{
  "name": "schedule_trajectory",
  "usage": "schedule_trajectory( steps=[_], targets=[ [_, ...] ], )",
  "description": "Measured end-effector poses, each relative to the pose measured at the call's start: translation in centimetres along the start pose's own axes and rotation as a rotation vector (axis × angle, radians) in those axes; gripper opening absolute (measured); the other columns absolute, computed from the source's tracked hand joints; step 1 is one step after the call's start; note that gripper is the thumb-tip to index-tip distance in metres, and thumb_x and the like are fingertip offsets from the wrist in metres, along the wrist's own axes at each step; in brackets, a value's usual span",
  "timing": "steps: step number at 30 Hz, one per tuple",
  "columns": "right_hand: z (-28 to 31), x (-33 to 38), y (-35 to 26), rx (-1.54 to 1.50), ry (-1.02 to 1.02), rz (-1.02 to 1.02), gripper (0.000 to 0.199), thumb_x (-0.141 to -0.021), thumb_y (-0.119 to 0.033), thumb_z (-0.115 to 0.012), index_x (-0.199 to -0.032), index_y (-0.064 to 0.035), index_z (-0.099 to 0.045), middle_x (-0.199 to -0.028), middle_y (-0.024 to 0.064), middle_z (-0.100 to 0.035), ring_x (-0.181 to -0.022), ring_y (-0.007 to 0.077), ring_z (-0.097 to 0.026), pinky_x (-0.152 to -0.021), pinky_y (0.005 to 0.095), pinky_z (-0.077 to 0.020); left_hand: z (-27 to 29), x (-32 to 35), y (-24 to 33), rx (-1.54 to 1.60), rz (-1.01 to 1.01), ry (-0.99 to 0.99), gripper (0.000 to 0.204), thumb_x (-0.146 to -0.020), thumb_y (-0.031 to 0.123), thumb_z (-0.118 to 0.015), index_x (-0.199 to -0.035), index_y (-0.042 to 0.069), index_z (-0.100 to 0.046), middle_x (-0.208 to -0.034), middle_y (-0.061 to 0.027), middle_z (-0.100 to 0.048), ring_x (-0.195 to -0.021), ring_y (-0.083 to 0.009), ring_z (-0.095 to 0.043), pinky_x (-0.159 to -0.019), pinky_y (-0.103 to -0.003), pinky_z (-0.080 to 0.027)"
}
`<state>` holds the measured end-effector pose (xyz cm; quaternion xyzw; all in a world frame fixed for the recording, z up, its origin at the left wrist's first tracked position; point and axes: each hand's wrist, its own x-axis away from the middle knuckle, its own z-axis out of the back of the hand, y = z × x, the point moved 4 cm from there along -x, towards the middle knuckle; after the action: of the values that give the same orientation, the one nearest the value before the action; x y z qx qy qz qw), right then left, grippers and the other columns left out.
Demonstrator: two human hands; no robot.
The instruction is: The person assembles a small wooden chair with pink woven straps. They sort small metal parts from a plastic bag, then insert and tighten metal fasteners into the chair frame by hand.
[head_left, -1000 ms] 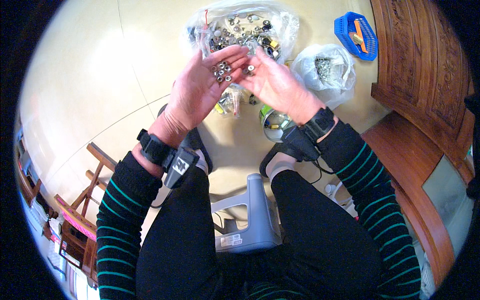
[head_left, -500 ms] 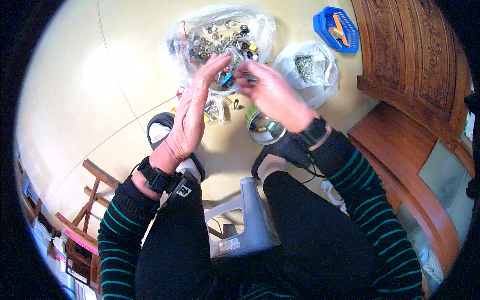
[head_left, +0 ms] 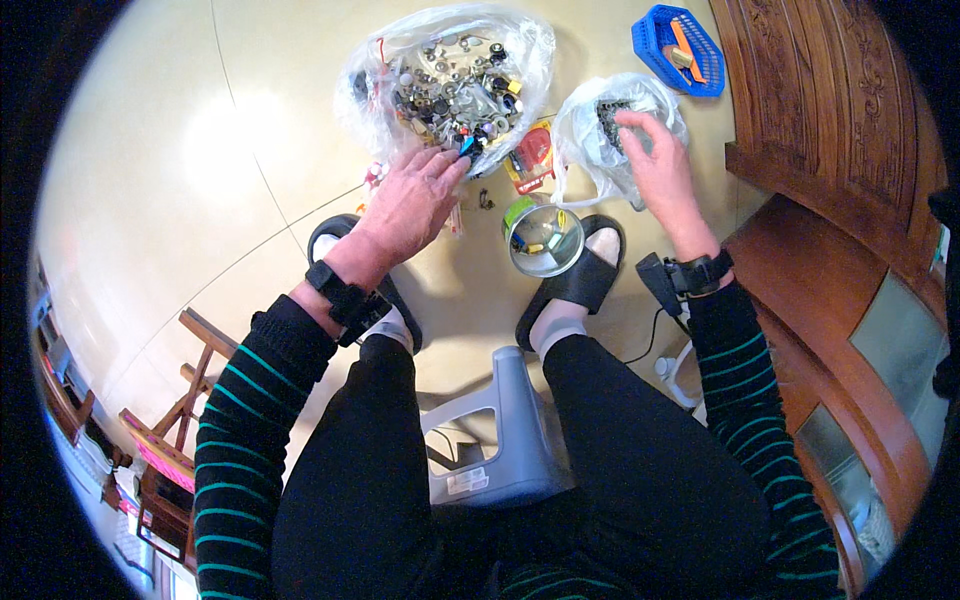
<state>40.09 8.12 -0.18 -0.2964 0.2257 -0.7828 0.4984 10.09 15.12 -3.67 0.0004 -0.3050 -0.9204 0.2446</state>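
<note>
A clear plastic bag (head_left: 357, 110) spread wide on the floor holds a mixed heap of small hardware (head_left: 455, 95). At its near edge lies my left hand (head_left: 408, 208), back up and fingers stretched forward, beside a small blue piece (head_left: 467, 146). Whether those fingertips touch anything under them is hidden. My right hand (head_left: 662, 182) hovers over a smaller white plastic bag (head_left: 585, 130). Its thumb and forefinger are apart, and I see nothing between them. Small dark metal bits (head_left: 608, 118) show inside that bag.
Between my feet a round clear tub (head_left: 545, 262) holds a few small pieces. Behind it lies a red and yellow packet (head_left: 532, 158). A blue basket (head_left: 650, 50) stands far right by carved wooden furniture (head_left: 800, 110). A grey stool (head_left: 515, 430) is under me.
My hands have moved apart: the left down to the big bag's near edge, the right over to the smaller bag. The dark bits the right hand held no longer show in it.
</note>
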Motion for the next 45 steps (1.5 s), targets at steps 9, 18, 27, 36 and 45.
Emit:
schedule_trajectory(
  steps=[9,18,27,36,45],
  targets=[
    [-10.5,0.3,-10.6,0.357,-0.255,0.835,0.029,-0.08,-0.003,-0.064,-0.109,-0.0077,-0.062,-0.112,0.0097,-0.064,-0.114,0.0273,-0.058,-0.105,0.0422,-0.0409,0.0,1.2,-1.5,0.028,-0.044,-0.018,0.039,-0.088,0.016,-0.062,-0.125,0.007,-0.058,-0.13,-0.0124,-0.059,-0.12,-0.0318,-0.055,-0.106,-0.044,-0.041],
    [-12.2,-0.7,-7.3,0.584,-0.334,0.666,0.022,-0.078,-0.005,-0.061,-0.099,-0.0111,-0.059,-0.092,0.0052,-0.061,-0.095,0.0246,-0.062,-0.083,0.0392,-0.0432,3.0,1.3,-5.7,-0.236,0.199,0.078,0.034,-0.078,0.016,-0.069,-0.11,0.012,-0.057,-0.11,-0.0077,-0.059,-0.103,-0.0276,-0.059,-0.089,-0.039,-0.046],
    [-7.2,-1.6,-9.8,0.326,-0.059,0.708,0.013,-0.082,-0.007,-0.058,-0.093,-0.0118,-0.065,-0.087,0.0048,-0.057,-0.085,0.0249,-0.064,-0.074,0.0391,-0.0489,6.6,0.9,-5.3,-0.235,0.058,0.356,0.024,-0.08,0.016,-0.065,-0.103,0.011,-0.06,-0.101,-0.0075,-0.061,-0.102,-0.0272,-0.059,-0.099,-0.041,-0.043],
    [-8.9,-0.3,-7.8,0.264,-0.282,0.717,0.012,-0.088,-0.019,-0.065,-0.09,-0.0084,-0.07,-0.096,0.0044,-0.063,-0.095,0.0262,-0.061,-0.082,0.0375,-0.0463,4.1,2.2,-5.1,-0.048,0.04,0.149,0.026,-0.09,0.027,-0.063,-0.107,0.008,-0.063,-0.09,-0.0117,-0.066,-0.102,-0.032,-0.062,-0.098,-0.045,-0.043],
    [-8.2,-5.0,-8.1,0.475,0.029,0.683,0.082,-0.07,-0.016,-0.084,-0.142,-0.0213,-0.045,-0.134,0.0092,-0.048,-0.119,0.0355,-0.053,-0.1,0.047,-0.045,4.9,-0.3,-7.0,-0.337,0.274,0.217,0.086,-0.069,0.024,-0.085,-0.145,0.025,-0.044,-0.136,-0.0079,-0.051,-0.117,-0.0303,-0.057,-0.094,-0.046,-0.048]
  ],
)
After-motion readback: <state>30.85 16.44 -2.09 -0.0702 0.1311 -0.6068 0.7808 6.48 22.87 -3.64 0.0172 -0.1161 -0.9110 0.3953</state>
